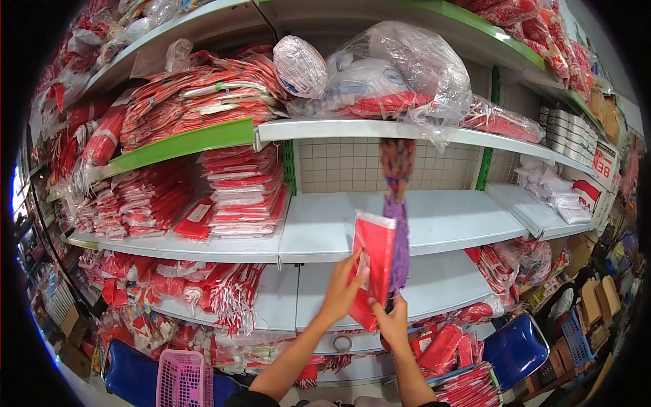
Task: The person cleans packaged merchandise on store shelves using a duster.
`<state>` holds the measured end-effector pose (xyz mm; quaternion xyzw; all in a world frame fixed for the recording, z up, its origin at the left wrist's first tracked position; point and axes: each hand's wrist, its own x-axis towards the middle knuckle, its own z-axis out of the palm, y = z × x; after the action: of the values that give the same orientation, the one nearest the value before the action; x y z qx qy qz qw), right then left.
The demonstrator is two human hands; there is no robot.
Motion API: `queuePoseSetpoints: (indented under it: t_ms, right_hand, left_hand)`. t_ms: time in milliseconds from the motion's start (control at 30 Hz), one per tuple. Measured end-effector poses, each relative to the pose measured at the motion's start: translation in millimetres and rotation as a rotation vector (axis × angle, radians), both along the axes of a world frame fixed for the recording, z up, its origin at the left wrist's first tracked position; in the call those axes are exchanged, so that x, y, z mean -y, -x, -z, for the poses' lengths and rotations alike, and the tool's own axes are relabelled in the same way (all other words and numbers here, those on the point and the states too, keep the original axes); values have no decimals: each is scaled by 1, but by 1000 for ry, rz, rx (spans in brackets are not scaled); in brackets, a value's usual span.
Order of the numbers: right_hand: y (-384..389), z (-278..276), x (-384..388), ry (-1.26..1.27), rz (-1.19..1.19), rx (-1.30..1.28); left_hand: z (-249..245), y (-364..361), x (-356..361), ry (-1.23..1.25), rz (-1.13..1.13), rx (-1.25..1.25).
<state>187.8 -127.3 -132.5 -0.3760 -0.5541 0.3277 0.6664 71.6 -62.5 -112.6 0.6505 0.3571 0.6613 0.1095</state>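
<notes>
Head-camera view of a shop aisle: a red packet (373,258) is held upright in front of white shelves (447,224), level with the bare middle shelf and the one below it. The packet is gripped along its left edge by the left hand (342,288), whose grip is closed on it with the fingers spread over its face. The right hand (393,322) is seen just beneath, its grip closed around the lower end of a purple duster (400,237), with the thumb pressed to the packet's bottom corner. The duster is raised straight up just behind the packet's right edge, its mottled top blurred against the tiled back wall. Stacks of red packets (241,193) are piled on the shelves to the left, and clear plastic bags (400,68) are heaped on the shelf above. A roll of tape (342,342) is seen on the lower shelf between the two forearms. A pink basket (183,380) and a blue chair (515,349) are seen at floor level
</notes>
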Motion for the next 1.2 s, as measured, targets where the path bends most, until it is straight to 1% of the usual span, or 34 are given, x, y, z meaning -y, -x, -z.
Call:
queuePoseSetpoints:
  t_ms: [33,67,100,133,200,267,300,367,400,433,467,533,567,600,667,700,733,800,833,867,900,933,1033,1100,1133,1167,1200]
  right_hand:
    - [3,3,2,67,7,144]
    - [11,0,8,79,-29,160]
    - [19,2,10,37,-18,189]
    - [23,3,12,-5,-8,221]
    - [19,-1,23,86,-63,383]
    - [17,1,37,127,-119,520]
    - [16,-7,50,71,-160,522]
    - [7,18,51,36,-90,640]
    - [2,29,51,18,-54,700]
    - [-2,34,50,48,-19,667]
    - [-6,38,50,81,16,634]
    - [-7,41,52,124,54,607]
    - [-7,42,53,131,58,612]
    - [-6,42,53,136,62,618]
    - [-5,45,57,60,-9,714]
    - [-5,47,59,22,-44,760]
    - [-9,51,54,60,3,764]
    - [-20,60,40,136,93,770]
    - [-19,51,39,164,110,668]
    - [-18,33,37,191,126,569]
    - [-17,23,36,216,142,471]
    - [-16,26,36,159,94,529]
    - [-13,45,39,-16,-48,689]
    - [-20,49,42,45,-30,751]
    - [-22,49,43,75,-22,781]
    - [-21,47,43,114,18,714]
    - [-20,45,43,154,58,649]
  left_hand:
    - [8,-2,5,115,111,81]
    - [16,-3,10,232,208,170]
    - [21,4,18,566,465,348]
    - [19,8,22,628,604,474]
    - [16,16,31,770,846,752]
    - [-7,13,41,595,844,1002]
    - [-6,25,34,570,923,1057]
    - [-8,30,30,445,815,1169]
    - [-17,32,32,382,760,1222]
    - [46,68,-25,68,1640,966]
    - [33,66,-17,161,1421,1054]
    - [-20,56,15,338,970,1193]
    - [-35,49,24,367,854,1208]
    - [-24,55,13,297,1169,1107]
    - [33,74,-33,133,1771,832]
    - [46,72,-36,110,1715,928]
    - [59,70,-38,85,1653,1020]
    - [-7,52,13,365,1183,1074]
    - [-17,46,23,457,1029,1108]
    - [-19,41,25,437,1041,1082]
    - [-19,37,26,466,993,1071]
    - [-19,34,25,493,944,1060]
    - [33,52,-23,298,1667,1063]
    - [37,59,-21,273,1595,984]
    - [21,59,-11,260,1557,945]
    - [2,52,-1,334,1327,1076]
    - [-33,43,18,403,1089,1193]
